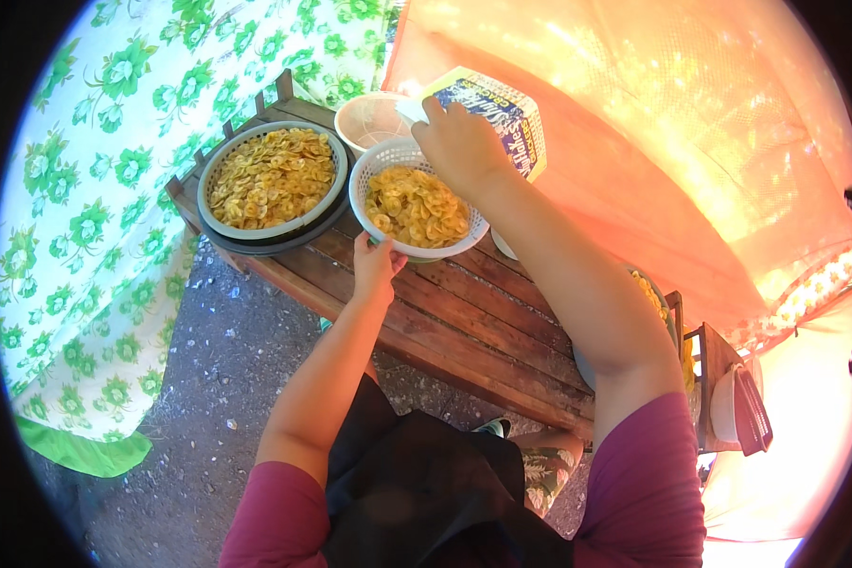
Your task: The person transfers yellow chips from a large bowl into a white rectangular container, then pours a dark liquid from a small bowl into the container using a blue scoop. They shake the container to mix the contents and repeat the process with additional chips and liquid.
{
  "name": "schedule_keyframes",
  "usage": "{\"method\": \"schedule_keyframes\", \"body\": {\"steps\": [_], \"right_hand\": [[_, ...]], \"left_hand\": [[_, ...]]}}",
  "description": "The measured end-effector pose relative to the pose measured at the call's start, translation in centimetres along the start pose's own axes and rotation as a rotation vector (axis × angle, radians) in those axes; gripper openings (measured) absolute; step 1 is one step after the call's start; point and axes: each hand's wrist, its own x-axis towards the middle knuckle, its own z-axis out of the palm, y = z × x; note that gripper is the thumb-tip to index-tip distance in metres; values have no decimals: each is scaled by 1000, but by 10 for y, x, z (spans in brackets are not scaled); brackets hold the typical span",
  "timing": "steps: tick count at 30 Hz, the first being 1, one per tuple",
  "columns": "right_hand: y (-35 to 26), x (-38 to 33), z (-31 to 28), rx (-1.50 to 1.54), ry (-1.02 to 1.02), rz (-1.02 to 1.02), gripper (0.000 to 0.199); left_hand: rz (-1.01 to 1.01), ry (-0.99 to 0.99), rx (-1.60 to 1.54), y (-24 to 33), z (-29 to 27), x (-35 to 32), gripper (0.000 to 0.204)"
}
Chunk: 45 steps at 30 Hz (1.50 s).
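A white perforated plastic basket (362, 199) on the wooden bench holds a heap of thin yellow banana chips (417, 206). My left hand (377, 268) grips its near rim, fingers closed on the edge. Above the basket's far side, my right hand (462, 150) is closed round a small white object (413, 110), mostly hidden by the fingers. To the left, a wide round basket (210, 214) full of more banana chips (273, 178) rests on a dark round tray (246, 248).
Behind the basket stand a pale round tub (369, 112) and a printed blue, white and yellow carton (516, 118). The slatted wooden bench (473, 312) runs to the right, where another chip container is partly behind my right arm. Flowered cloth (95, 189) and orange sheeting (672, 189) hang around.
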Motion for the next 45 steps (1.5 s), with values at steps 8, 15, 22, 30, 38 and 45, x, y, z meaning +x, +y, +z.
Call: {"method": "schedule_keyframes", "body": {"steps": [8, 15, 22, 30, 38, 45], "right_hand": [[1, -22, 11, 35, -166, 41, 10], [8, -33, 14, 43, -251, -36, 19], [9, -39, 8, 95, -307, 101, 21], [9, -40, 15, 116, -226, 132, 23], [13, -44, 12, 112, -106, 77, 17], [11, -50, 13, 94, -30, 66, 12]], "left_hand": [[-17, -76, -36, 1, -4, 0, 50], [-5, -67, -3, 6, 0, -2, 49], [13, -85, 71, 12, 1, -1, 49], [29, -83, 103, 13, -1, 1, 49], [10, -97, 81, 16, -5, 11, 43], [18, -105, 88, 16, -9, 14, 41]]}}
